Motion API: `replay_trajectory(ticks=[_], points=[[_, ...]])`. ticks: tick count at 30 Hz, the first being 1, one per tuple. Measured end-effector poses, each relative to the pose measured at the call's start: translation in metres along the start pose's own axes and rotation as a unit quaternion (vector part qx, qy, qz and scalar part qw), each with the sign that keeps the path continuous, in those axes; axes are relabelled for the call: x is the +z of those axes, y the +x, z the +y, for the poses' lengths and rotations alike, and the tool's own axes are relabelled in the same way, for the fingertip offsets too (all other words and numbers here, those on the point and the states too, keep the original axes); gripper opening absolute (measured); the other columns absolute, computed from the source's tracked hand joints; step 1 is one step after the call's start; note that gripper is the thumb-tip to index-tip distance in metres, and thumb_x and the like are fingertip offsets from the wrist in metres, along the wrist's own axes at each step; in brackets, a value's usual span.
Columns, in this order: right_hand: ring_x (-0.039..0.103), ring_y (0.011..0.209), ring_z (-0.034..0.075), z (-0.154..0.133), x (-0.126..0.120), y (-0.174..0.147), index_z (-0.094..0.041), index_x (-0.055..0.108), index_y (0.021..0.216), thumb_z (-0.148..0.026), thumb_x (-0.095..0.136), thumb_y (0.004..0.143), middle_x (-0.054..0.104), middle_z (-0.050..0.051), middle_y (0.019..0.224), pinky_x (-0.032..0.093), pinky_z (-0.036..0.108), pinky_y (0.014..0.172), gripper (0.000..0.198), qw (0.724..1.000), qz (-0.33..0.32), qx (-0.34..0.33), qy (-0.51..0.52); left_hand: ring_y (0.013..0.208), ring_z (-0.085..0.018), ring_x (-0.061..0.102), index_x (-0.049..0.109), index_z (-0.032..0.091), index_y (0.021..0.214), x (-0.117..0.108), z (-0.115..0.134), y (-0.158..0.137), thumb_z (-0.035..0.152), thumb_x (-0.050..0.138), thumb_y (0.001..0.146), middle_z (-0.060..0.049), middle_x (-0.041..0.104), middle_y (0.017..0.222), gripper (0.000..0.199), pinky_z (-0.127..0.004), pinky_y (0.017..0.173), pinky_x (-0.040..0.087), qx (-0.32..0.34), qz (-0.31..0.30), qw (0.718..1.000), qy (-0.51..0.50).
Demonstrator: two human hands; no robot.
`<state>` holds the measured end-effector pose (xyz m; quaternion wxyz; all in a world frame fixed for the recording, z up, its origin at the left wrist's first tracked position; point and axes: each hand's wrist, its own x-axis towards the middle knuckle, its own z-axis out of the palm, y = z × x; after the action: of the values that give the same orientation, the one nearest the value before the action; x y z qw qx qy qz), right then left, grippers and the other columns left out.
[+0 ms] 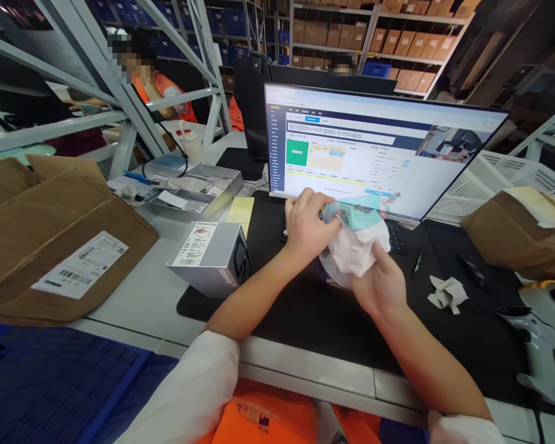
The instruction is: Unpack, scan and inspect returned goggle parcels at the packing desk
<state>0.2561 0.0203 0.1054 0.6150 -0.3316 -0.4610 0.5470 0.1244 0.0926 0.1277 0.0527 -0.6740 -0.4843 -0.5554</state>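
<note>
My left hand (308, 223) pinches the edge of a clear plastic bag with a teal part (361, 213), above the black desk mat. My right hand (380, 283) cups a crumpled white soft bundle (355, 248) from below and the right, thumb against its side. Bundle and bag press together, and I cannot tell whether the bundle is inside the bag. Left of my forearm stands a grey printed box (206, 256) with a white label on top. A crumpled piece of paper (448, 294) lies on the mat to the right.
Behind my hands stands a lit monitor (333, 148). A large cardboard box (50, 234) is at the left, another carton (513, 231) at the right. A pen (417, 262), a mouse (472, 270) and a scanner (536, 345) lie rightward. A co-worker (161, 92) sits beyond the metal frame.
</note>
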Motion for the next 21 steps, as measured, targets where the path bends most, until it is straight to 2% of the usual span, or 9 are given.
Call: replay_trajectory(ticks=[5, 9, 11, 15, 18, 21], points=[[0.058, 0.126, 0.032, -0.004, -0.031, 0.016, -0.017, 0.066, 0.129, -0.049, 0.066, 0.086, 0.063, 0.011, 0.132, 0.051, 0.047, 0.105, 0.053, 0.998, 0.058, 0.014, -0.024, 0.09, -0.022, 0.063, 0.062, 0.023, 0.087, -0.005, -0.002, 0.004, 0.014, 0.074, 0.071, 0.0, 0.065, 0.086, 0.021, -0.038, 0.088, 0.039, -0.008, 0.009, 1.0, 0.019], [0.063, 0.116, 0.032, -0.001, -0.05, 0.019, -0.016, 0.071, 0.12, -0.051, 0.074, 0.084, 0.067, 0.011, 0.126, 0.052, 0.046, 0.101, 0.05, 0.993, 0.033, 0.042, -0.102, 0.09, -0.022, 0.063, 0.064, 0.023, 0.089, -0.009, 0.0, 0.004, 0.015, 0.075, 0.071, 0.0, 0.065, 0.086, 0.023, -0.039, 0.09, 0.039, 0.002, 0.012, 1.0, 0.012], [0.065, 0.113, 0.031, 0.0, -0.054, 0.017, -0.016, 0.072, 0.119, -0.051, 0.074, 0.086, 0.068, 0.01, 0.123, 0.053, 0.044, 0.098, 0.048, 0.989, 0.002, 0.068, -0.129, 0.09, -0.022, 0.062, 0.065, 0.024, 0.09, -0.01, 0.003, 0.002, 0.016, 0.075, 0.071, 0.0, 0.064, 0.086, 0.023, -0.039, 0.09, 0.039, 0.008, 0.008, 1.0, 0.008], [0.067, 0.107, 0.03, -0.003, -0.051, 0.01, -0.018, 0.073, 0.115, -0.048, 0.075, 0.084, 0.071, 0.008, 0.116, 0.056, 0.041, 0.091, 0.044, 0.99, -0.034, 0.087, -0.101, 0.085, -0.021, 0.061, 0.066, 0.024, 0.09, -0.007, 0.008, -0.005, 0.016, 0.073, 0.072, 0.0, 0.062, 0.083, 0.021, -0.04, 0.091, 0.038, 0.039, -0.007, 0.999, 0.004], [0.068, 0.103, 0.029, -0.009, -0.05, 0.007, -0.018, 0.075, 0.107, -0.045, 0.078, 0.08, 0.073, 0.007, 0.108, 0.057, 0.038, 0.086, 0.039, 0.988, -0.006, 0.071, -0.133, 0.082, -0.02, 0.06, 0.066, 0.023, 0.088, -0.002, 0.008, -0.009, 0.016, 0.071, 0.075, 0.0, 0.06, 0.082, 0.015, -0.04, 0.092, 0.037, 0.069, -0.007, 0.998, 0.005], [0.069, 0.094, 0.027, -0.016, -0.052, 0.008, -0.017, 0.076, 0.1, -0.039, 0.079, 0.076, 0.073, 0.006, 0.098, 0.058, 0.035, 0.081, 0.032, 0.988, 0.034, 0.064, -0.135, 0.083, -0.02, 0.061, 0.067, 0.023, 0.09, 0.0, 0.005, -0.009, 0.017, 0.07, 0.078, 0.0, 0.061, 0.083, 0.014, -0.04, 0.092, 0.037, 0.073, -0.003, 0.997, 0.011]])
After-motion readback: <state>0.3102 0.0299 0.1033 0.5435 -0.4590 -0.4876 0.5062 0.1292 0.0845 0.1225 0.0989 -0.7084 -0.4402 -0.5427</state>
